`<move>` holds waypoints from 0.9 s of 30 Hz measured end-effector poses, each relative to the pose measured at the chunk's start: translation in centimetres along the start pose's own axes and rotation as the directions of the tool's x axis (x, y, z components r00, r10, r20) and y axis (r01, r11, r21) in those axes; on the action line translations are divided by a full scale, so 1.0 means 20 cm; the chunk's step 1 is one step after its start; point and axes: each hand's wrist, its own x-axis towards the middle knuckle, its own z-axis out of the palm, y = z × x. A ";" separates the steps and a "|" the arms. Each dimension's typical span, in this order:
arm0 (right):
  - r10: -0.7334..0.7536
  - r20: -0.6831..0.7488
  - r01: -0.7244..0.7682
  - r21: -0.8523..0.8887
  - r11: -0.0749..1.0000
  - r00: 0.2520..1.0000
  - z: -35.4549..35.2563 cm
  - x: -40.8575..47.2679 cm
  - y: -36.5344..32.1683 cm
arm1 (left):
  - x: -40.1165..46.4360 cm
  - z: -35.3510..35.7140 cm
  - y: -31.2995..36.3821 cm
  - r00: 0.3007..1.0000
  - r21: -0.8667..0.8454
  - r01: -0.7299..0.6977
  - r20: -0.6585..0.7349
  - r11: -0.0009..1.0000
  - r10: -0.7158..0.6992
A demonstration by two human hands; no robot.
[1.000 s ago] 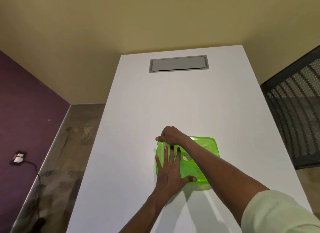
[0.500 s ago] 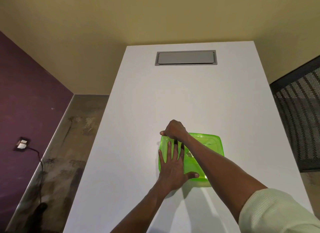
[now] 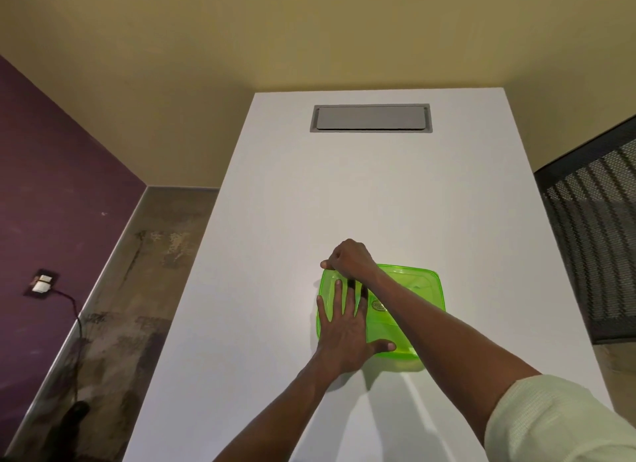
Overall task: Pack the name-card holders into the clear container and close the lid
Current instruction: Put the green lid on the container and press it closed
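A square container with a translucent green lid (image 3: 418, 291) sits on the white table (image 3: 361, 193), near its front right. My left hand (image 3: 344, 327) lies flat on the lid's left half, fingers straight and spread, thumb out along the near edge. My right hand (image 3: 351, 258) reaches across over the left hand, fingers curled at the lid's far left corner, where it seems to pinch the rim. An oval label (image 3: 378, 305) shows on the lid. No name-card holders are visible; the inside of the container is hidden.
A grey rectangular cable hatch (image 3: 371, 118) is set into the table's far end. A black mesh chair back (image 3: 595, 241) stands to the right of the table. On the left are the floor and a purple wall with a socket and cord (image 3: 43, 284).
Both hands keep their places on the lid. The view has shifted slightly, so the table and container sit a little lower and further right in frame.
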 end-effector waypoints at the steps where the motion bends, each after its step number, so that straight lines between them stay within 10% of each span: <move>1: -0.043 -0.033 0.042 -0.025 0.999 0.999 0.00 -0.02 0.02 | 0.00 0.00 0.00 1.000 0.006 0.001 0.000 1.000 -0.001; 7: -0.192 -0.430 0.176 -0.077 0.981 0.882 0.07 -0.27 0.21 | -0.02 -0.03 0.00 1.000 -0.053 -0.023 -0.016 0.998 0.022; 14: -0.311 -0.365 0.255 -0.194 0.947 0.878 0.11 -0.53 0.31 | -0.17 -0.07 -0.12 0.876 -0.476 0.032 -0.409 0.879 -0.253; 18: -0.512 -0.237 0.413 -0.363 0.835 0.826 0.21 -0.64 0.28 | -0.22 -0.05 -0.19 0.754 -0.812 0.292 -0.129 0.505 -0.644; 23: -0.661 -0.037 0.539 -0.545 0.642 0.750 0.37 -0.73 0.28 | -0.24 -0.03 -0.25 0.734 -0.944 0.255 0.330 -0.210 -0.594; 27: -0.655 0.039 0.491 -0.696 0.525 0.755 0.41 -0.79 0.27 | -0.22 -0.02 -0.28 0.777 -0.938 0.246 0.342 -0.246 -0.527</move>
